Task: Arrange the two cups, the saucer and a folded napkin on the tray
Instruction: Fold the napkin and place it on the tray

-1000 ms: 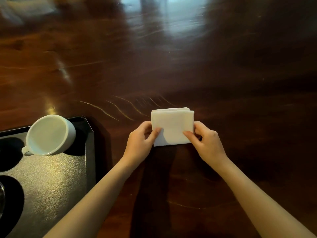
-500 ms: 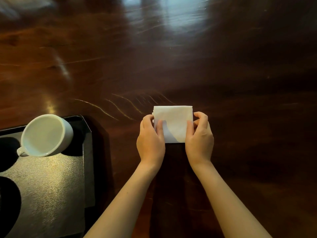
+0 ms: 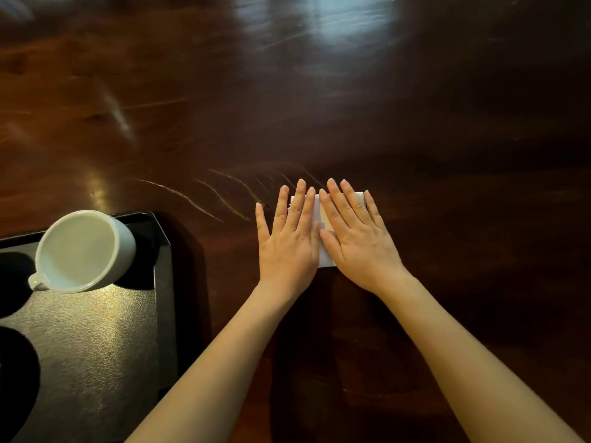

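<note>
A white folded napkin [image 3: 323, 251] lies on the dark wooden table, mostly covered by both palms. My left hand [image 3: 289, 238] and my right hand [image 3: 355, 233] lie flat on it side by side, fingers spread and pointing away from me. Only a strip of napkin shows between the hands and at the far right corner. At the left, a white cup [image 3: 81, 251] stands in the far right corner of the black tray [image 3: 96, 346], its handle toward the left. The saucer and the other cup are out of sight.
The glossy wooden table [image 3: 447, 155] stretches far ahead and to the right, with scratch marks just beyond my fingers. Two dark round shadows fall on the tray's left side at the frame edge.
Both hands went from pinching the napkin's sides to lying flat on top of it with fingers extended. The napkin is now almost hidden under the palms.
</note>
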Available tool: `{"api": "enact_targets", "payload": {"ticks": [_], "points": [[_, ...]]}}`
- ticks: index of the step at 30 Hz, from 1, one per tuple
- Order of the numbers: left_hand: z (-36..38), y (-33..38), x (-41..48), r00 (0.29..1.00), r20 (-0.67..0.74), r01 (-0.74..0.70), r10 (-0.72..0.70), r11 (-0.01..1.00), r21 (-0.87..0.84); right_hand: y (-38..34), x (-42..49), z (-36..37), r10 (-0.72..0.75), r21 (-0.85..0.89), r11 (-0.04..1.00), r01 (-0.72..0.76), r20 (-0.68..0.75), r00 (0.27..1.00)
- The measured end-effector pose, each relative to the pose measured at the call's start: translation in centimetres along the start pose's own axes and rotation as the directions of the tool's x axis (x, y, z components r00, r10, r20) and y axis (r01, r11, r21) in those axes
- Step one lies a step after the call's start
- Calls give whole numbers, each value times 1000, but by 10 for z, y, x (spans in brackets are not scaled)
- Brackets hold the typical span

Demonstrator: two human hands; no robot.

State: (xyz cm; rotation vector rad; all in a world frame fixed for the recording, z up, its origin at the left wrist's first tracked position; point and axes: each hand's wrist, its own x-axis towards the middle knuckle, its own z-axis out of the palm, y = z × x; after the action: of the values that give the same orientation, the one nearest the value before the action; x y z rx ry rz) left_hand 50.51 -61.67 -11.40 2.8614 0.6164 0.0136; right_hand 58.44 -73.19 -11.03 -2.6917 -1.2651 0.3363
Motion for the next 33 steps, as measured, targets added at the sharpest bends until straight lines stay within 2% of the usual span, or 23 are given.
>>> {"api": "enact_targets", "payload": {"ticks": [10,13,15,18,20,25,33], "points": [[-8,-6,3,996,92,10,-4,998,-61,22,-9,-10,-77,-46,996,83,127,989],[-12,2,8,995,99,27,-26,1000,-10,24,-9,-11,-80,-32,996,85,134,988],[-13,11,17,997,79,-9,8,1000,13,24,-9,-11,-86,-35,995,92,144,986],[-9,9,30,986,64,-161,157,985,61,23,-10,-11,-81,-24,996,85,118,990],[-6,2,35,978,76,-196,193,980,36,23,-9,-11,-88,-23,996,91,110,990],[-6,1,35,979,92,-180,184,982,-52,24,-11,-10,-98,-56,993,105,102,990],[-6,2,36,980,105,-169,172,985,-36,22,-49,-5,-142,-117,984,133,-68,988]]}}
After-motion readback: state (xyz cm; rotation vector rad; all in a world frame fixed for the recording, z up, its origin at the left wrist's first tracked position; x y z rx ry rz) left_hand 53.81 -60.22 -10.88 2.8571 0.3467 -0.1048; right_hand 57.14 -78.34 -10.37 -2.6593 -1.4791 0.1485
